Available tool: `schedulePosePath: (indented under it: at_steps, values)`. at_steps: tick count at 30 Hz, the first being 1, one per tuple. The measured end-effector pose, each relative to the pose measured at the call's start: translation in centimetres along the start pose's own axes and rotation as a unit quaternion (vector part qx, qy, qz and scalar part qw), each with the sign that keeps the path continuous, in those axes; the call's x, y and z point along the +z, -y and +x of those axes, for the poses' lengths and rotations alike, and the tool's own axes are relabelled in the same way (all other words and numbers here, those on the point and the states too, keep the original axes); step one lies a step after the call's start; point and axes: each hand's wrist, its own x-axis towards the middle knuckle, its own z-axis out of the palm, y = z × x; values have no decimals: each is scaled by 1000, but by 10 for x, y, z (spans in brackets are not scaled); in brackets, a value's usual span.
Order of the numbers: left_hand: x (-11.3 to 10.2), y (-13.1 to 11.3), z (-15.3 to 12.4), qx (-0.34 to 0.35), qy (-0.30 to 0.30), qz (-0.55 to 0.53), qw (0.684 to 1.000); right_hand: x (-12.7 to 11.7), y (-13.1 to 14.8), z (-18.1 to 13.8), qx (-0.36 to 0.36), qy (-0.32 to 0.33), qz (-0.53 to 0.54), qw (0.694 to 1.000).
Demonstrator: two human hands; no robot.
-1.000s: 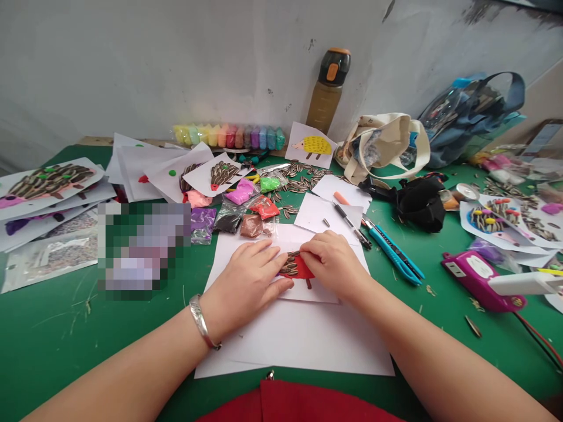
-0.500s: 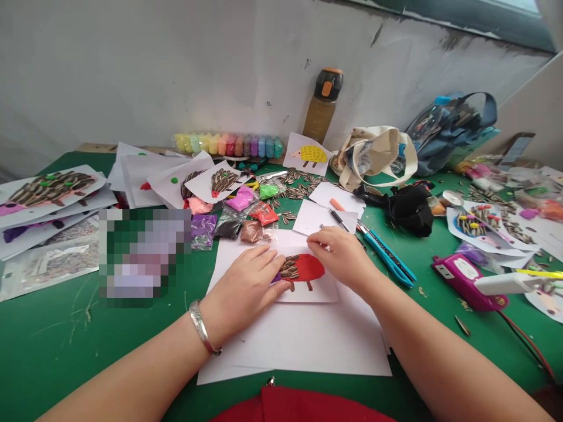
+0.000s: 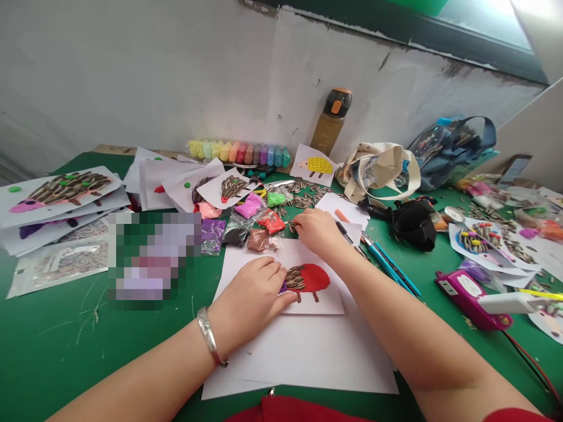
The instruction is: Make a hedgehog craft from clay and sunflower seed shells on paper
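Observation:
My left hand [image 3: 253, 296] lies flat, fingers stretched out, on the left part of a white paper picture [image 3: 332, 306]. The picture shows a hedgehog-like shape with a red clay body [image 3: 317, 278], and rows of sunflower seeds [image 3: 295, 279] cover the body's left part. A bit of purple shows beside my left fingers; the rest there is hidden under the hand. My right hand [image 3: 320, 231] is beyond the picture, its fingers drawn together by the near edge of a pile of loose sunflower seeds [image 3: 303, 190]. Whatever its fingertips hold is too small to make out.
Small bags of clay, among them a red bag [image 3: 270, 220] and a purple bag [image 3: 212, 235], lie behind the picture. Blue cutters [image 3: 389, 266] rest right of my forearm. A bottle [image 3: 329, 123] and a cloth bag [image 3: 382, 173] stand by the wall. Finished seed pictures [image 3: 65, 190] lie left.
My right hand has moved from above the red body, away from me, to the seed pile. My left hand stays on the picture. The camera view has tilted slightly.

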Motion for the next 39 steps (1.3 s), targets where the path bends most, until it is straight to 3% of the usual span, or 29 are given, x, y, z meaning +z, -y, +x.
schedulePosePath:
  at_steps: [8,11,15,19,22,25,26,28,31,34,39]
  values:
    - [0,0,2,-6,10,-13,1000,-1,1,-6,4,-29,37,999]
    - [-1,1,2,-10,14,-18,1000,-9,-5,-27,44,-51,171,983]
    - [1,2,2,-10,8,-10,1000,-13,-11,-59,107,-19,427,898]
    - [2,3,2,-10,11,-4,1000,-17,-14,-77,179,-21,550,815]
    - [1,2,2,-9,5,5,1000,-23,-14,-80,193,-13,635,748]
    - [1,2,2,-12,13,3,1000,-23,-13,-78,206,6,669,714]
    - [0,2,3,-14,18,-1,1000,-22,-12,-77,212,11,663,717]
    - [-1,1,4,-18,26,-8,999,-20,-12,-77,216,3,622,753]
    - [-2,1,5,-20,29,-13,999,-22,-14,-80,189,-14,499,846]
    - [-3,0,6,-21,33,-16,999,-33,-16,-89,90,48,384,918]
    - [-3,1,5,-20,36,-20,999,-39,-11,-101,-57,111,234,964]
